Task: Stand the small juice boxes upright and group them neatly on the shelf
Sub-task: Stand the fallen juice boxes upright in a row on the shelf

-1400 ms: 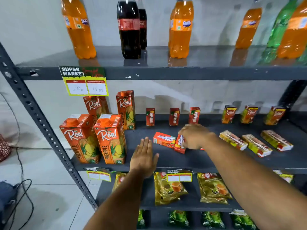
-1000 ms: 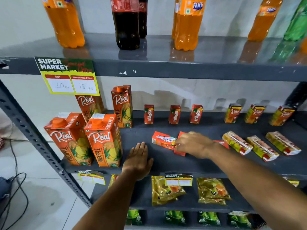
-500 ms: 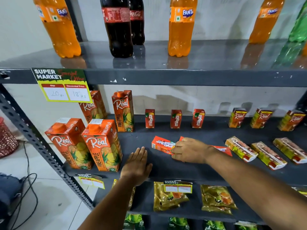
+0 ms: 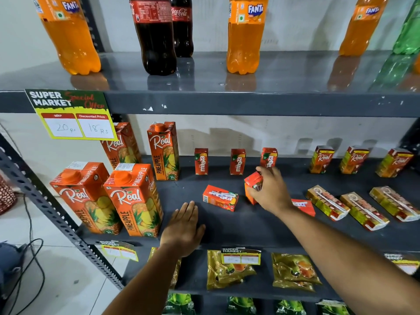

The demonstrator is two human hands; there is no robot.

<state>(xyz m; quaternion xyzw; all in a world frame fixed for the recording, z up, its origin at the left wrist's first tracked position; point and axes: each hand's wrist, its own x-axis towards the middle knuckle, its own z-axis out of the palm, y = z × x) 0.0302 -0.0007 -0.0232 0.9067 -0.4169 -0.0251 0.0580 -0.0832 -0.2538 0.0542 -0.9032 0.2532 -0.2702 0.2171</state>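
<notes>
My right hand (image 4: 269,190) grips a small red Maaza juice box (image 4: 252,187), held nearly upright just above the dark middle shelf (image 4: 238,226). Another red box (image 4: 220,198) lies flat to its left, and a third (image 4: 303,205) lies flat behind my right wrist, partly hidden. Three red boxes stand upright at the back (image 4: 201,161) (image 4: 237,161) (image 4: 269,157). On the right, three small Real boxes stand at the back (image 4: 321,159) and three lie flat in front (image 4: 327,202). My left hand (image 4: 183,227) rests flat, fingers apart, on the shelf's front.
Large Real pineapple cartons (image 4: 134,198) stand at the shelf's left. Soda bottles (image 4: 244,35) line the top shelf. A price tag (image 4: 72,115) hangs from its edge. Foil pouches (image 4: 229,269) lie on the shelf below. A slanted metal upright (image 4: 45,201) runs along the left.
My right hand has lifted the red box it covered from lying flat to nearly upright. My left hand stays flat on the shelf's front. The camera has moved closer.
</notes>
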